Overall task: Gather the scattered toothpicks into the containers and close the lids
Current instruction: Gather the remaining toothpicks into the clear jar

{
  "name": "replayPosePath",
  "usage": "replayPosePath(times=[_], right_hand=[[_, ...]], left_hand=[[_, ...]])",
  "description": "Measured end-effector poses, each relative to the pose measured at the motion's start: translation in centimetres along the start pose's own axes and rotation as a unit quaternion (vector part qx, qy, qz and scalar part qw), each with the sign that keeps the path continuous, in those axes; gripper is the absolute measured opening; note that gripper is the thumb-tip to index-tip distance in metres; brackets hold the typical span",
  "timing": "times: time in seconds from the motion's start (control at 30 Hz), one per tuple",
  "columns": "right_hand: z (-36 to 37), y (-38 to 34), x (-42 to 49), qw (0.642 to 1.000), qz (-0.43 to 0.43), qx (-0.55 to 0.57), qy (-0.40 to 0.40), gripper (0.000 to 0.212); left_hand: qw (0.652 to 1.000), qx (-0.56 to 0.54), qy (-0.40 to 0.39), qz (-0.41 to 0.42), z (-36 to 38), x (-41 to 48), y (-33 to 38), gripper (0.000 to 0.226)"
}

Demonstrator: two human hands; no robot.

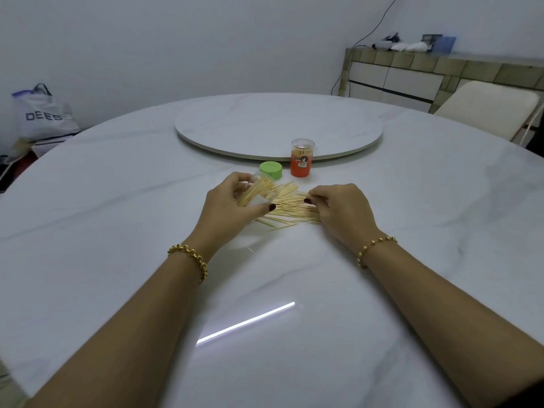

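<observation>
A heap of loose wooden toothpicks (290, 209) lies on the white marble table (117, 201) between my hands. My left hand (232, 207) grips a clear container (259, 191) that is tilted on its side and partly filled with toothpicks, its mouth toward the heap. My right hand (338, 209) pinches some toothpicks at the heap's right end. A green lid (270, 170) lies just behind the clear container. An orange container (301, 158) full of toothpicks stands upright behind it, with a clear lid on top.
A round turntable (276, 125) sits in the table's centre, just behind the orange container. One stray toothpick (250, 249) lies near my left wrist. A chair (488, 107) and a sideboard (412, 78) stand at the back right, a bag (44, 113) at the left.
</observation>
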State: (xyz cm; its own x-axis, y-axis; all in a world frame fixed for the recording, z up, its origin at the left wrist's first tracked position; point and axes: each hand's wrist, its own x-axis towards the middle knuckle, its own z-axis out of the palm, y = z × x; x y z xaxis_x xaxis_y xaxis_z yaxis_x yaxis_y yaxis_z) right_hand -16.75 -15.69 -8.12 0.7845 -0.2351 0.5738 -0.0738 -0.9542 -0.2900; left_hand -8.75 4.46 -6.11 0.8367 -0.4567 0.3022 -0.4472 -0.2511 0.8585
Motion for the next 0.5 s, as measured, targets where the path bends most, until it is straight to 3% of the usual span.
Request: replayPosePath(times=[0.1, 0.2, 0.3, 0.43, 0.5], right_hand=[[-0.4, -0.4, 0.2, 0.992, 0.045, 0.114, 0.036, 0.016], [-1.3, -1.3, 0.6, 0.957, 0.124, 0.259, 0.049, 0.017], [-2.1, -2.6, 1.1, 0.881, 0.209, 0.423, 0.043, 0.012], [-3.1, -4.0, 1.9, 0.750, 0.251, 0.611, 0.035, 0.012], [-3.3, -4.7, 2.2, 0.717, 0.254, 0.648, 0.036, 0.014]], left_hand=[[1.000, -0.001, -0.005, 0.000, 0.2, 0.0, -0.1, 0.048], [1.000, -0.003, -0.011, 0.004, 0.4, -0.1, 0.0, 0.050], [1.000, 0.001, -0.016, 0.011, 0.7, -0.3, 0.3, 0.050], [0.999, 0.003, -0.026, 0.023, 0.9, -0.4, 0.6, 0.050], [0.999, 0.006, -0.030, 0.026, 1.1, -0.5, 0.7, 0.050]])
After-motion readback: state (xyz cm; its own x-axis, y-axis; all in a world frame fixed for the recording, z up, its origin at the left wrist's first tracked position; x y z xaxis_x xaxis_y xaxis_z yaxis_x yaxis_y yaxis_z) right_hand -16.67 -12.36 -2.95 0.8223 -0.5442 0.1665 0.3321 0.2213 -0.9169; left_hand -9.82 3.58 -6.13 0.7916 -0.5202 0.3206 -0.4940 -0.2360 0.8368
